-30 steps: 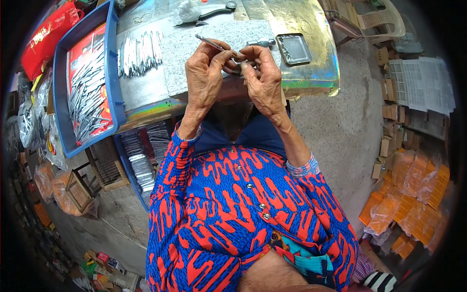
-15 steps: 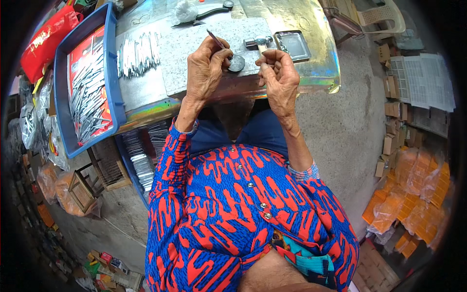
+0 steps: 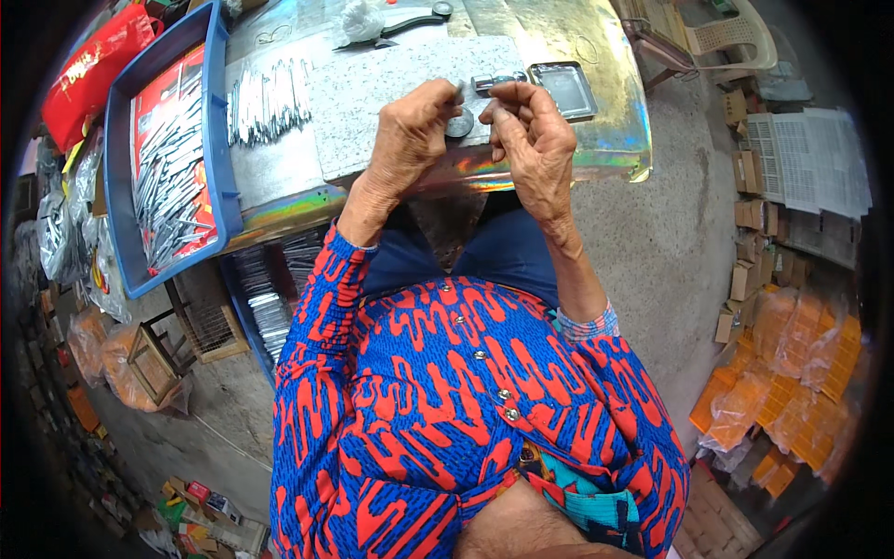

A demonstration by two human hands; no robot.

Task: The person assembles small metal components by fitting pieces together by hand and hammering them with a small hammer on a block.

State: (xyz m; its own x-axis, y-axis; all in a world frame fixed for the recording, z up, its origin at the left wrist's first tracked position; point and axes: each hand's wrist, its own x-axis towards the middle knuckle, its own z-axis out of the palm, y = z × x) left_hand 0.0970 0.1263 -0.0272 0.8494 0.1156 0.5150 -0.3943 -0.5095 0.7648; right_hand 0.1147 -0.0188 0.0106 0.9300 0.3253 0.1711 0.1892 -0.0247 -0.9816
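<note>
My left hand (image 3: 410, 130) is closed, thumb and fingers pinched together, on a thin metal rod (image 3: 460, 90); only a short dark end of it shows past the fingers. Just beside these fingers, a round grey metal disc (image 3: 458, 125) sits on the speckled stone slab (image 3: 358, 79), partly covered by the hand. My right hand (image 3: 534, 135) is pinched shut to the right of the disc, and what its fingertips hold, if anything, is hidden. Behind it lies a hammer (image 3: 486, 83), its metal head showing and its handle covered by the hand.
A shallow metal tray (image 3: 563, 88) stands right of the hammer. Thin metal rods (image 3: 270, 102) lie in a row left of the slab. Beyond them, a blue bin (image 3: 222, 121) holds many more. A dark curved tool (image 3: 410, 26) with a plastic bag (image 3: 361, 20) lies at the back.
My left hand has moved slightly right and turned, so the rod that stuck up is now mostly hidden. My right hand has shifted a little left and up, over the hammer handle.
</note>
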